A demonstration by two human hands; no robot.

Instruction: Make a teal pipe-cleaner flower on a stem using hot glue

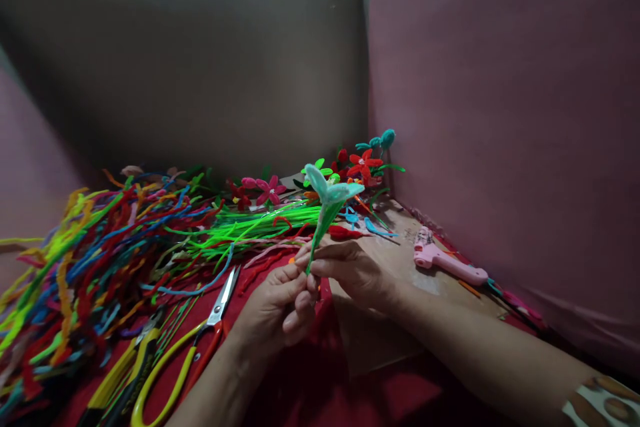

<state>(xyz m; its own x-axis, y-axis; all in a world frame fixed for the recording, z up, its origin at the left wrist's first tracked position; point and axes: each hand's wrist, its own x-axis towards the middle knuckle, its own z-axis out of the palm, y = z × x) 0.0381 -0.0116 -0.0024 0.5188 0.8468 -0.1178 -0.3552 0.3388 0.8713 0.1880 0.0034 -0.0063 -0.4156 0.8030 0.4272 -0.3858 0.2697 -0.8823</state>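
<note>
A pipe cleaner flower (330,197) with pale mint petals and a green base stands upright between my hands in the middle of the view. My left hand (283,300) pinches the low end of its green stem from the left. From the right, my right hand (350,270) closes thumb and fingers on the same stem, a little higher. The fingertips of both hands nearly meet there, and they hide the stem's bottom end. Scissors (217,310) with yellow and red handles lie open just left of my left hand.
Loose coloured pipe cleaners (85,267) heap up at the left, beside bright green stems (260,227). Yellow-black pliers (125,367) lie front left. Finished flowers (365,165) stand at the back. A pink glue gun (445,260) rests on a brown board (400,280) near the right wall.
</note>
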